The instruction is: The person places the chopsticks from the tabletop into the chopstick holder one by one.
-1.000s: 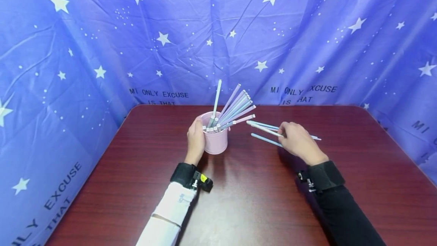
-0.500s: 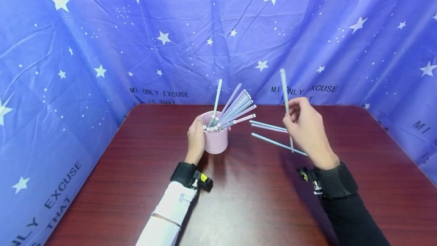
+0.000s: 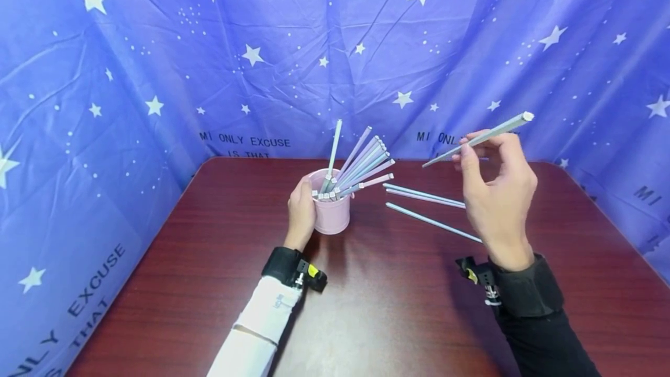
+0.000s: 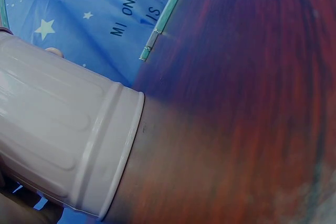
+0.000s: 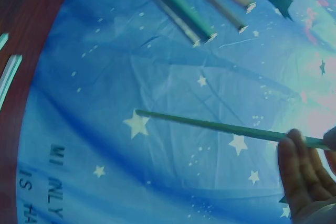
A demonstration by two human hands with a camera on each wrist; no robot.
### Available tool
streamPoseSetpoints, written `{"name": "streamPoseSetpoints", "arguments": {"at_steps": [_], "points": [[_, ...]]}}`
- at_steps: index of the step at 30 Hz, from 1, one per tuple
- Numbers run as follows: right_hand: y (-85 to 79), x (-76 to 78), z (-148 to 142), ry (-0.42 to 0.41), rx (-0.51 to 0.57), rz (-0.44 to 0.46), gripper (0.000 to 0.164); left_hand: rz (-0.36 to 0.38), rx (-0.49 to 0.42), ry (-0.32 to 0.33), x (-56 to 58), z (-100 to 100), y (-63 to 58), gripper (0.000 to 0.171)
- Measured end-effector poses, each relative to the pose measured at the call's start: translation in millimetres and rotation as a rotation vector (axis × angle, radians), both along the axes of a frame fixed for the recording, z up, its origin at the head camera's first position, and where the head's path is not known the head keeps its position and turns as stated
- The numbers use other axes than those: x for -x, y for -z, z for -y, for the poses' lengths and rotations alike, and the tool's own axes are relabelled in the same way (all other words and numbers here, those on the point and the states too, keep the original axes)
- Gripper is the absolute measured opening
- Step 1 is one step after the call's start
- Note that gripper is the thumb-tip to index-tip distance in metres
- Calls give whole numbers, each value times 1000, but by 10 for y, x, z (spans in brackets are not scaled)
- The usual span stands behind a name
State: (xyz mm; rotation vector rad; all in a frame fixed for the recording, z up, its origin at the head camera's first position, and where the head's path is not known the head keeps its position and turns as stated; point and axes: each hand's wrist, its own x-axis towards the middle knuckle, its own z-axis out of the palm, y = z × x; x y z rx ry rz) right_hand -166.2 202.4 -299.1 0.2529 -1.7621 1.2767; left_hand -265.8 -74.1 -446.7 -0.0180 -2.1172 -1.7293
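Observation:
On the left side of a small pink bucket (image 3: 333, 219), my left hand (image 3: 300, 214) grips its wall. Pastel chopsticks (image 3: 361, 162) in several colours fan out of the bucket to the right, with pale square ends. In the left wrist view the pale bucket wall (image 4: 52, 114) fills the left side, fingers partly hidden beneath it. My right hand (image 3: 501, 191) is raised and pinches one pale green chopstick (image 3: 497, 130), its thicker end up to the right and thin tip down to the left. The right wrist view shows this chopstick (image 5: 220, 127) between thumb and fingers.
Between bucket and right hand, a light blue chopstick (image 3: 434, 223) and a close pair of chopsticks (image 3: 419, 193) lie on the dark red wooden table (image 3: 377, 307). A blue curtain with stars (image 3: 293, 28) hangs right behind the table's far edge.
My right hand has picked up the pale green chopstick from the table, lifted it, moved right and turned it from upright to slanting. The left hand and bucket stay put.

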Motion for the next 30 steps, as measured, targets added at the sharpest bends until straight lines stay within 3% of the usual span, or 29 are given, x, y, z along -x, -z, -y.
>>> {"name": "streamPoseSetpoints", "arguments": {"at_steps": [5, 7, 9, 14, 17, 24, 30], "points": [[-53, -27, 118, -340, 307, -212, 16, -22, -3, 7, 2, -3, 3, 51], [-53, -41, 173, -428, 311, -241, 15, -36, -13, 18, 25, 6, 37, 52], [-32, -56, 232, -477, 262, -214, 15, -51, -12, 15, 93, 21, 119, 52], [68, -85, 372, -436, 31, -25, 23, -34, 2, -2, 118, 29, 150, 49], [112, -91, 426, -400, -66, 77, 29, 1, 0, 6, 14, 12, 22, 49], [134, -66, 395, -358, -151, 132, 31, 38, -4, 12, -45, -15, -70, 48], [204, 52, 263, -259, -199, 233, 25, 32, -4, 13, -50, -6, -70, 48]]}}
